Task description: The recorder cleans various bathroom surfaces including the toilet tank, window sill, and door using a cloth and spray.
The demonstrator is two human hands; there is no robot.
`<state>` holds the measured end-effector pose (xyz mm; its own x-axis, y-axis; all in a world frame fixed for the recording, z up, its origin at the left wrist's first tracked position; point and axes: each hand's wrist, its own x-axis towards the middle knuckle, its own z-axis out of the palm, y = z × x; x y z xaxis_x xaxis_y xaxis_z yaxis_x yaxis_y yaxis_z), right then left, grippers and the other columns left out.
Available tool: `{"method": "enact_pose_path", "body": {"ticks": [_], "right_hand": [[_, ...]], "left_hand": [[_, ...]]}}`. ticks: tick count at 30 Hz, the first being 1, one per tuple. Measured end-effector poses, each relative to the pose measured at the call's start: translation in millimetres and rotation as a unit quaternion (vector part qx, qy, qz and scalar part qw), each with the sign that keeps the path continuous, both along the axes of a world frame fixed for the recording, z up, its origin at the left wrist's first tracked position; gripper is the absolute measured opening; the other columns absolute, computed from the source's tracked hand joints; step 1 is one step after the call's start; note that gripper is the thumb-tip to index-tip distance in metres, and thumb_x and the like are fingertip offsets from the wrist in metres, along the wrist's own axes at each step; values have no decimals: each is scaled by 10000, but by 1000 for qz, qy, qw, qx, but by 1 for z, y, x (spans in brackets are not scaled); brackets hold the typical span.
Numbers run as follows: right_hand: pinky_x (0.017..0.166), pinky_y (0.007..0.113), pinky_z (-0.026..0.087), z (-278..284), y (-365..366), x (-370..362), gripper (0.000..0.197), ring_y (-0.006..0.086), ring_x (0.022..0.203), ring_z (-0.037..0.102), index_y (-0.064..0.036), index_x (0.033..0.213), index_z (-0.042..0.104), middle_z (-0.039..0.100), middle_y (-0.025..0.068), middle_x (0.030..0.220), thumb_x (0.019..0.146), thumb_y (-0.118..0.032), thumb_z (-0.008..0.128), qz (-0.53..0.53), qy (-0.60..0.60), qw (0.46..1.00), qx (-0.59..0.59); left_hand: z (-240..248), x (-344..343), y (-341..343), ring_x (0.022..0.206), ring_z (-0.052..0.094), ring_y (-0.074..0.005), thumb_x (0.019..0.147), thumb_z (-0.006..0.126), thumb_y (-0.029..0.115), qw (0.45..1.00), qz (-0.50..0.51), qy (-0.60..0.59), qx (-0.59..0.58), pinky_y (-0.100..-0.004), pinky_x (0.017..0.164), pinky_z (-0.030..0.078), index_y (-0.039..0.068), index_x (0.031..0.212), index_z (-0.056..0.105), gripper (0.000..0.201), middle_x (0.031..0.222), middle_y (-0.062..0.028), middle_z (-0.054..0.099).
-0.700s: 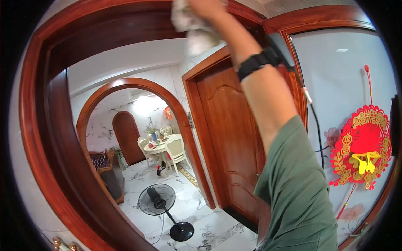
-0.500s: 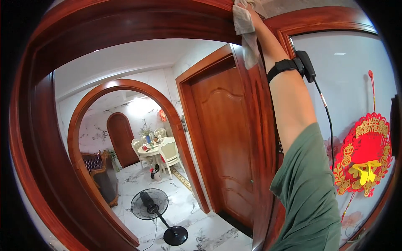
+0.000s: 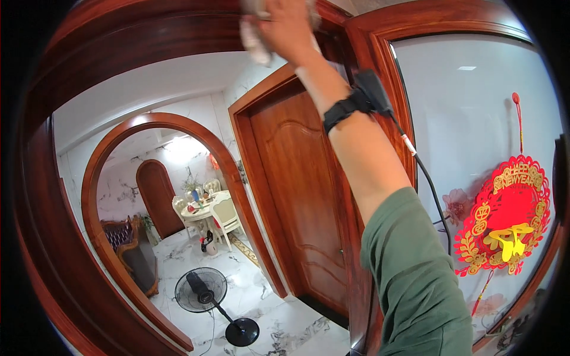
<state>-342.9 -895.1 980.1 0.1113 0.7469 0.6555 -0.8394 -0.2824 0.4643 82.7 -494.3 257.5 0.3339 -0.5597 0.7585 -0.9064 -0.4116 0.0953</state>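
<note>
My right arm reaches up from the lower right, and my right hand [image 3: 288,32] is raised at the top of the view. It is closed around a light grey-white cloth [image 3: 254,44], whose loose end hangs below the fingers. Both are smeared by motion and partly cut by the upper edge. Hand and cloth are at the dark reddish-brown wooden door frame's top beam [image 3: 160,41]; whether the cloth presses on the wood I cannot tell. A black strap with a small device [image 3: 350,107] sits on my forearm, with a cable trailing down. My left hand is out of view.
Through the doorway a black standing fan [image 3: 202,291] stands on the marble-patterned floor. Beyond an arched opening [image 3: 89,178] are a white table and chairs [image 3: 225,213]. A closed brown door [image 3: 303,184] is ahead. At right, a red-gold paper decoration [image 3: 513,207] hangs on a pale glass panel.
My right hand has moved left along the top beam with the cloth, away from the corner by the glass panel. The view has shifted slightly to the right.
</note>
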Motion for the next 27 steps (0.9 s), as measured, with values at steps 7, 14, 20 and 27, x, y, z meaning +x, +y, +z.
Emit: {"method": "enact_pose_path", "body": {"ticks": [7,14,20,27], "right_hand": [[1059,472,399,-51,-67,-80,698,479,1281,404,34,1445,314,215,282,1540,879,-234,622,9,-147,980,137],[985,492,456,-75,-57,-90,680,506,1198,473,33,1430,292,202,303,1535,826,-91,578,-78,-136,964,215],[1019,461,410,-91,-35,-39,494,482,1210,468,7,1322,440,462,320,1304,833,-35,491,152,-56,978,131],[1030,484,372,-48,-48,-27,334,502,1180,446,132,1112,503,488,351,1208,835,-53,528,303,-226,894,242]], "left_hand": [[-22,13,-10,1349,185,-646,944,567,362,1000,13,7,-17,-685,1085,192,70,1452,402,608,1467,-471,148],[-39,29,-17,1340,212,-646,954,530,454,997,10,-39,-60,-704,1069,199,79,1429,446,611,1446,-478,197],[-33,21,-4,1333,226,-649,957,500,516,998,16,-15,-54,-706,1064,211,85,1425,454,638,1441,-475,216],[-42,24,-13,1319,248,-653,961,500,519,997,0,-33,-63,-716,1052,221,92,1400,487,612,1431,-466,251]]}}
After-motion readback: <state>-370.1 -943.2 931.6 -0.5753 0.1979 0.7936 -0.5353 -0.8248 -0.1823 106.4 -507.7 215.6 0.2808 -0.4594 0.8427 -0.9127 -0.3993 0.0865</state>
